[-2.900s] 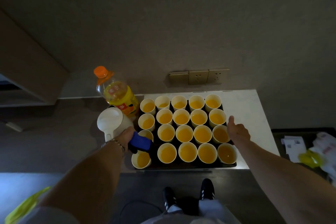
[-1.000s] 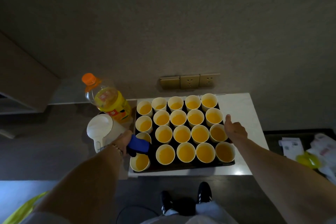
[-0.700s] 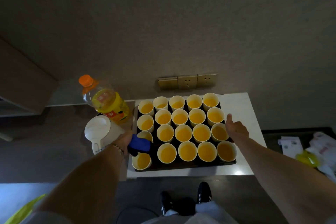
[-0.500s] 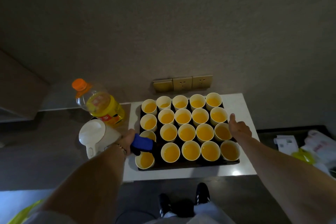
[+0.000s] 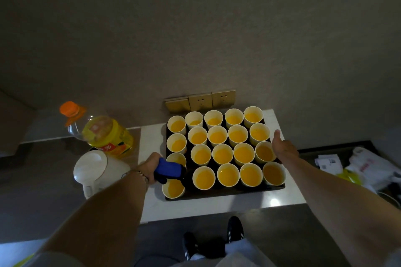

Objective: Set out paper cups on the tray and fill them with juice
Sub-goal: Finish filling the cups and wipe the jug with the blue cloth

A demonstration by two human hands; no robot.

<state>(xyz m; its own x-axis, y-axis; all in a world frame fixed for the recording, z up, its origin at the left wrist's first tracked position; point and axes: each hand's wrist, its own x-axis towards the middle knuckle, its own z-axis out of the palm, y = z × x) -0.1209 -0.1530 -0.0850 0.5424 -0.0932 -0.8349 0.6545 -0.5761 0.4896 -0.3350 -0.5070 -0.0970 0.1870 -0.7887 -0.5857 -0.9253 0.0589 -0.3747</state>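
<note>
Matt paper cups (image 5: 222, 153), pale walls, glossy orange juice inside. Dark, smooth tray (image 5: 225, 193) on a polished white stone-like countertop (image 5: 249, 204) with 1 bright glare spot. Clear glossy plastic bottle (image 5: 104, 134), shiny printed label, orange plastic cap. Smooth white plastic kettle (image 5: 97, 169). Brushed gold metallic socket plates (image 5: 200, 100). Rough, matt wall (image 5: 195, 28). Crinkled thin plastic bag (image 5: 368, 165).

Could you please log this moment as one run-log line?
cups: all filled | tray: full | left hand: on blue grip | right hand: open at tray edge
</note>
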